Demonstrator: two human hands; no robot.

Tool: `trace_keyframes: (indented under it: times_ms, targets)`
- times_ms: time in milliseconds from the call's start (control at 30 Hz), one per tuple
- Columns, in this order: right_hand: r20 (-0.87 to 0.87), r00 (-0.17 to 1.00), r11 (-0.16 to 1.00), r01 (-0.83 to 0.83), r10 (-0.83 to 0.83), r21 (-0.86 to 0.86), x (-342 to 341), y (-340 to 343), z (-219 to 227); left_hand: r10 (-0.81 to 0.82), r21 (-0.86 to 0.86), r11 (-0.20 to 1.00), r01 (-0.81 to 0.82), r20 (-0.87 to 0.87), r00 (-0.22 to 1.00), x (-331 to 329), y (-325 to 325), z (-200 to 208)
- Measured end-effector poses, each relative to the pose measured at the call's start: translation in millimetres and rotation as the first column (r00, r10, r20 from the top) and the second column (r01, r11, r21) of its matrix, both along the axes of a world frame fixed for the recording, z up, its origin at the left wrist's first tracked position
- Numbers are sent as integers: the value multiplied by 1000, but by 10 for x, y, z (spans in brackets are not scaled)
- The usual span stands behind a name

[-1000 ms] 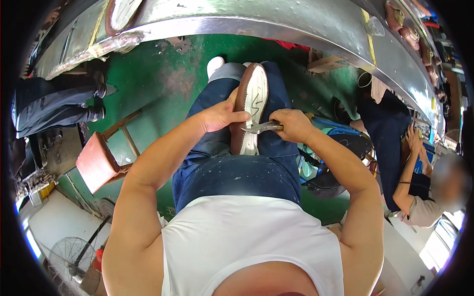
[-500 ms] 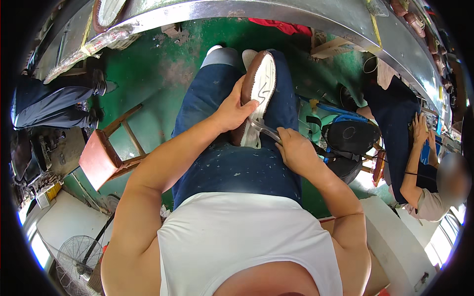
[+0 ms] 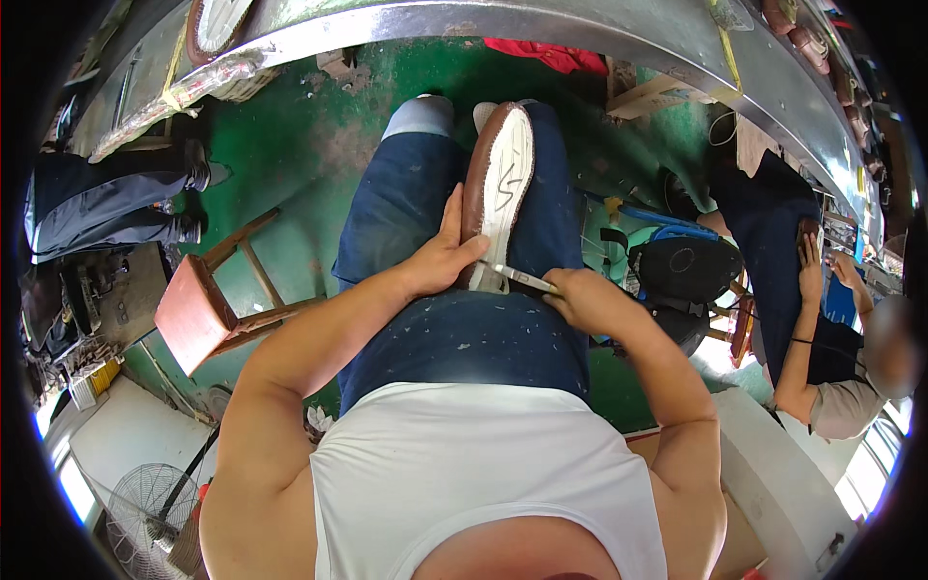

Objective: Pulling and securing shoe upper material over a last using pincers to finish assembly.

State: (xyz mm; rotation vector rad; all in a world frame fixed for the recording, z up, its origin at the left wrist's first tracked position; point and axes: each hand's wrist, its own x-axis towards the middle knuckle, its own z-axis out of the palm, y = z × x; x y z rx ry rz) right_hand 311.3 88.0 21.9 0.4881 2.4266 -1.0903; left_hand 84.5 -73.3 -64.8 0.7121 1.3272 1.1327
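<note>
A brown shoe (image 3: 505,169) lies sole up along my thighs, its toe pointing away from me. The sole is pale, with a dark scrawled line and a stitched rim. My left hand (image 3: 437,259) grips the shoe's left side near the heel, thumb over the sole's edge and fingers along the brown upper. In my right hand (image 3: 588,302) is a slim metal hand tool resembling pliers (image 3: 525,278). Its tip meets the shoe near the heel, beside my left thumb. My right fingers are closed round the handles, whose ends are hidden.
A metal-edged workbench (image 3: 464,24) curves across the far side, with another shoe sole (image 3: 218,27) at its left. A wooden stool (image 3: 198,314) stands left and a black bag (image 3: 686,271) right. A co-worker (image 3: 851,387) sits at right; another person's legs (image 3: 116,203) show left.
My left hand has slid down the shoe toward the heel, uncovering more of the scrawled line. The tool's tip has moved nearer to me along the shoe and its angle has changed.
</note>
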Motion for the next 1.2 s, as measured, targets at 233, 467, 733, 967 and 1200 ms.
trace_keyframes:
  times_ms: [233, 467, 733, 967, 1200]
  targets:
    - [-37, 953, 945, 291, -300, -149, -329, -69, 385, -60, -42, 997, 57, -76, 995, -49, 25, 145]
    - [-170, 980, 993, 111, -104, 30, -295, 11, -16, -167, 76, 972, 221, -437, 884, -289, 169, 230]
    - [176, 601, 323, 627, -780, -709, 136, -72, -570, 67, 4, 998, -69, 207, 976, -672, 782, 380]
    - [220, 638, 268, 576, -737, -772, 133, 138, -615, -43, 255, 954, 157, -402, 915, -1900, 1597, 2513]
    - [247, 655, 239, 559, -714, -794, -42, 367, -668, -48, -165, 963, 213, -883, -468, -3122, 3847, 2709]
